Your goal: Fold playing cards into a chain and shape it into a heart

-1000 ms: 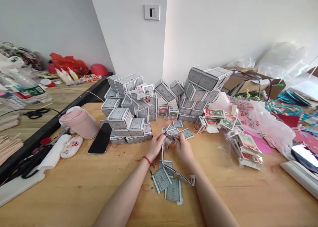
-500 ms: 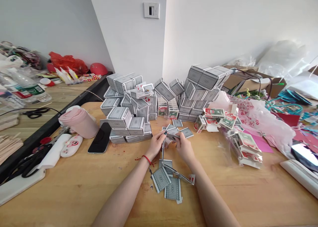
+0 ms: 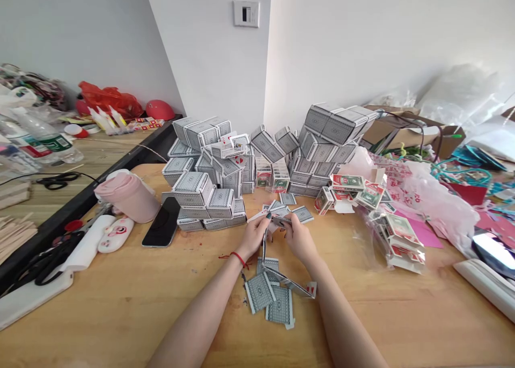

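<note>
My left hand [image 3: 254, 237], with a red string bracelet at the wrist, pinches a playing card near the middle of the table. Opposite it, my right hand [image 3: 300, 237] is closed on a playing card [image 3: 281, 221] seen nearly edge-on. A pale card face [image 3: 257, 215] juts out left of my left fingertips. Below the hands lie several folded cards with patterned grey backs [image 3: 260, 292], one standing tilted [image 3: 292, 283]. More loose cards [image 3: 301, 214] lie just beyond my fingers. The fingers partly hide what they grip.
Stacks of card-built boxes stand at the back left [image 3: 193, 189] and back right [image 3: 322, 148]. A phone [image 3: 161, 223] and a pink cup [image 3: 129, 196] are on the left. Opened card packs [image 3: 398, 231] and plastic bags [image 3: 430, 196] crowd the right.
A pale card face now shows to the left of my left fingertips. Both hands stay in nearly the same place, and the cards on the table have not moved.
</note>
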A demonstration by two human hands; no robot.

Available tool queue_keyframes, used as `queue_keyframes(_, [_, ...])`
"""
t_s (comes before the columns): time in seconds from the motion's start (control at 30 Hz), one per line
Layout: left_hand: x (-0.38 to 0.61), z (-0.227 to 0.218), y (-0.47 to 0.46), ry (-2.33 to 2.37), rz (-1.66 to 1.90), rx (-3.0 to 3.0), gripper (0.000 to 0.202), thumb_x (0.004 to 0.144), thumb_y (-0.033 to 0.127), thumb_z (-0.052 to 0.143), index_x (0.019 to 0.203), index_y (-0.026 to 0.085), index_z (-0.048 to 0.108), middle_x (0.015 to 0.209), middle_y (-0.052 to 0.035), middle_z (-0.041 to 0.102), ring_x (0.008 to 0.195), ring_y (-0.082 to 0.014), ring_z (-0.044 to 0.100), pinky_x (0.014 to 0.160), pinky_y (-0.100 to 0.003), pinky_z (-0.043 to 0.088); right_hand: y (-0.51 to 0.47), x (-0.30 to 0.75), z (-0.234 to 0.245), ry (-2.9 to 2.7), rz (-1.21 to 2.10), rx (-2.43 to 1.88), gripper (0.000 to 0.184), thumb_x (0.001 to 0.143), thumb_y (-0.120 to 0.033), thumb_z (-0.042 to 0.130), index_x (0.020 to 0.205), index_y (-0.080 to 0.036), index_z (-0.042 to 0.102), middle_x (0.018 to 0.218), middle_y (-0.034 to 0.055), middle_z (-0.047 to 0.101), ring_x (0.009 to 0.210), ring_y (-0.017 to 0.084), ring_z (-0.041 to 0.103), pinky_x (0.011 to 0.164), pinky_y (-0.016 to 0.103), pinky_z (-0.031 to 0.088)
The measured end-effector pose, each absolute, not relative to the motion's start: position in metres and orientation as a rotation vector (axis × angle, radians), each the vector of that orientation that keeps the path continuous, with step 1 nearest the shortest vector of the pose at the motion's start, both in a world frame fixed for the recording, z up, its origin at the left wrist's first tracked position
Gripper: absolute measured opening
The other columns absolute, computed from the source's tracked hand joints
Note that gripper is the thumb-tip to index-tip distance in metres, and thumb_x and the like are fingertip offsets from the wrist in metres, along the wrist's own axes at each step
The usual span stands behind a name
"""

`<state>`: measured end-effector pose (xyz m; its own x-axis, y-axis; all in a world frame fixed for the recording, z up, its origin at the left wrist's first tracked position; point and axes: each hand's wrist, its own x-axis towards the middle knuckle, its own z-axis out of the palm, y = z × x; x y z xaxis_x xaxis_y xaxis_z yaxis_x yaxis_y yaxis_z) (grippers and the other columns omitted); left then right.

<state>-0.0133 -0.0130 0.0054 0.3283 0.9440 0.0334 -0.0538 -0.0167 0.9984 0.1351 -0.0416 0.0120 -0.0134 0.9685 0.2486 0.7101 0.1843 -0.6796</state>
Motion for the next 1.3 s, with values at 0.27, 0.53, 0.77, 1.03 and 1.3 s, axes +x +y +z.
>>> queue_keyframes(0.27, [-0.014, 0.004, -0.014, 0.897, 0.968, 1.321, 0.046, 0.081, 0.045, 0.041, 0.107, 0.011, 0.060, 0.051, -0.0011, 0.057, 0.047, -0.0137, 0.052, 0.049, -0.023, 0.037, -0.039, 0.132, 0.007, -1.668, 0.637, -1.445, 0.009, 0.082, -0.021, 0.035, 0.086, -0.022, 0.043, 0.076, 0.0032, 0.064, 0.070, 0.018, 0.062, 0.064, 0.028, 0.046])
queue_keyframes(0.53, [-0.014, 0.004, -0.014, 0.910, 0.939, 1.287, 0.046, 0.080, 0.046, 0.043, 0.104, 0.011, 0.062, 0.048, -0.0018, 0.057, 0.046, -0.0137, 0.050, 0.047, -0.022, 0.035, -0.037, 0.125, 0.000, -1.656, 0.647, -1.388, 0.012, 0.080, -0.019, 0.037, 0.090, -0.021, 0.043, 0.084, 0.0060, 0.064, 0.079, 0.019, 0.062, 0.068, 0.031, 0.047])
queue_keyframes(0.77, [-0.015, 0.001, -0.012, 0.861, 0.914, 1.272, 0.046, 0.081, 0.044, 0.041, 0.109, 0.012, 0.059, 0.048, -0.0018, 0.057, 0.049, -0.0157, 0.053, 0.048, -0.024, 0.037, -0.036, 0.121, -0.001, -1.672, 0.592, -1.447, 0.010, 0.081, -0.021, 0.038, 0.090, -0.021, 0.042, 0.081, 0.0060, 0.064, 0.076, 0.019, 0.062, 0.066, 0.030, 0.047])
queue_keyframes(1.03, [-0.019, 0.001, -0.015, 0.787, 0.896, 1.283, 0.044, 0.074, 0.030, 0.050, 0.117, 0.018, 0.053, 0.059, -0.0007, 0.059, 0.051, -0.0134, 0.052, 0.052, -0.024, 0.040, -0.035, 0.119, -0.004, -1.630, 0.511, -1.480, 0.010, 0.076, -0.021, 0.041, 0.087, -0.022, 0.042, 0.080, 0.0060, 0.064, 0.074, 0.020, 0.062, 0.062, 0.030, 0.047])
queue_keyframes(1.3, [-0.022, 0.006, -0.012, 0.752, 0.924, 1.239, 0.048, 0.070, 0.026, 0.045, 0.115, 0.015, 0.055, 0.072, -0.0050, 0.065, 0.062, -0.0185, 0.058, 0.061, -0.030, 0.044, -0.036, 0.110, -0.002, -1.591, 0.468, -1.552, 0.011, 0.075, -0.027, 0.044, 0.084, -0.023, 0.040, 0.072, 0.0041, 0.062, 0.062, 0.020, 0.060, 0.052, 0.028, 0.045])
